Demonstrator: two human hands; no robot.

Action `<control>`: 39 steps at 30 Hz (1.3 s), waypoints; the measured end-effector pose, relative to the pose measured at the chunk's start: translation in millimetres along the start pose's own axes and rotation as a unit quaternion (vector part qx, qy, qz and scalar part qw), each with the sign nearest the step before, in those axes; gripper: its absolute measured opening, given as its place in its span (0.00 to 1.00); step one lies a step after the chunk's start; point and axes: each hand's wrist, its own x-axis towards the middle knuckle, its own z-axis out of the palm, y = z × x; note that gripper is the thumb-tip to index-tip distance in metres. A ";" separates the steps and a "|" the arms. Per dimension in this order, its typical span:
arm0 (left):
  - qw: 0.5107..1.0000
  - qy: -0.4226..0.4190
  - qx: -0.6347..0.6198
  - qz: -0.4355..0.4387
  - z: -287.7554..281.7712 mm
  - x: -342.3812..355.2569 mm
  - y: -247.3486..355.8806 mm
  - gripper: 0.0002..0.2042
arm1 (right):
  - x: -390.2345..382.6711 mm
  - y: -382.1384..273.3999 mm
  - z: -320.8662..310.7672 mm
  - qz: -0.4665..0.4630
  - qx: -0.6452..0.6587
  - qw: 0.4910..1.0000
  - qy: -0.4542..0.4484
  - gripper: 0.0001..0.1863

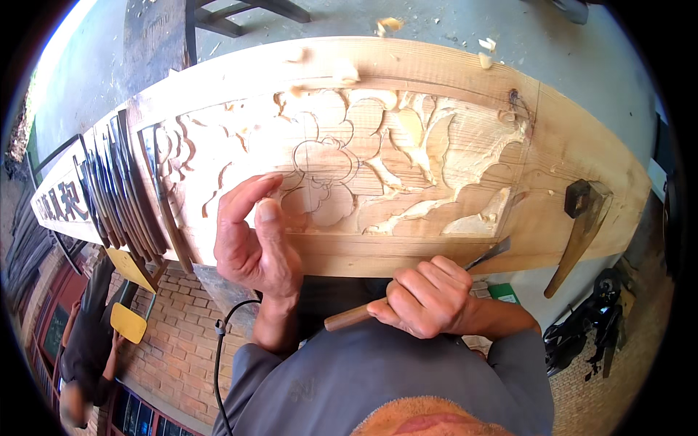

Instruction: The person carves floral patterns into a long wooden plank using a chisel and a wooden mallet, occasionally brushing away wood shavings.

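A long pale wooden board (pixel 509 251) spreads before me, carved in low relief with petals and leaves. A round flower drawn in pencil (pixel 325 161) lies near its middle. My left hand (pixel 254 236) hovers over the board's near part, left of this flower. Its fingers are loosely curled, thumb and forefinger a little apart, with nothing visible between them. My right hand (pixel 429 298) wraps around the wooden handle of a chisel (pixel 349 317) at the board's near edge. The chisel's metal blade points right and away from me, over the near border.
A row of chisels (pixel 123 196) lies across the board's left part, one chisel (pixel 163 200) slightly apart. A wooden-handled mallet (pixel 578 225) rests at the right. Blurred wood chips (pixel 345 73) show near the far edge. Another person (pixel 91 327) is at lower left by a yellow stool (pixel 129 323).
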 end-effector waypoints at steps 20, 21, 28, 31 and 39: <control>0.961 -0.236 -0.029 0.141 31.3 -70.8 38.8 0.04 | -66.5 -46.9 -44.5 0.212 0.161 0.952 0.154 0.34; 0.958 -0.256 -0.018 0.128 27.8 -74.1 44.9 0.05 | -66.3 -47.2 -45.0 0.209 0.176 0.948 0.162 0.35; 0.945 -0.205 -0.072 0.243 46.3 -102.9 64.3 0.10 | -70.5 -62.2 -55.9 0.183 0.171 0.950 0.188 0.37; 0.928 -0.238 -0.096 0.270 47.5 -112.1 80.9 0.19 | -78.3 -61.1 -61.3 0.084 0.169 0.948 0.255 0.38; 0.909 -0.262 -0.162 0.281 62.4 -127.6 83.8 0.28 | -71.5 -58.7 -54.4 0.013 0.160 0.939 0.306 0.42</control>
